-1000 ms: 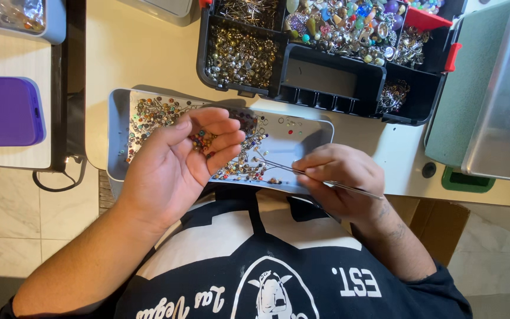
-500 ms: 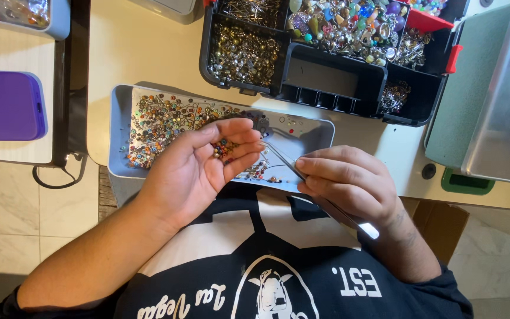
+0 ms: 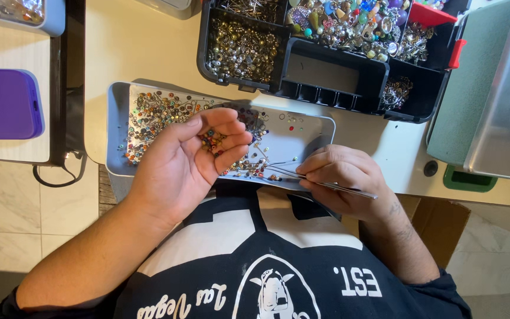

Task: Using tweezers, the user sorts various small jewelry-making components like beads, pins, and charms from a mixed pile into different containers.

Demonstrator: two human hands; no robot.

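My left hand (image 3: 190,156) is cupped palm-up over a shallow metal tray (image 3: 314,127), with a few small coloured beads (image 3: 212,140) resting on its fingers. Many more loose beads (image 3: 160,112) lie scattered across the tray's left half. My right hand (image 3: 343,180) rests at the tray's near edge, pinching a thin metal needle (image 3: 326,184) whose tip points left toward the beads by my left fingertips.
A black compartment organiser (image 3: 326,77) full of metal and coloured beads sits behind the tray. A grey-green metal box (image 3: 491,100) stands at the right. A purple case (image 3: 1,103) lies on the left table, with a cable (image 3: 60,177) hanging below.
My left hand has shifted slightly right and down over the tray, still cupping beads. My right hand, briefly drawn closer to me, is back at the tray's near edge with the needle.
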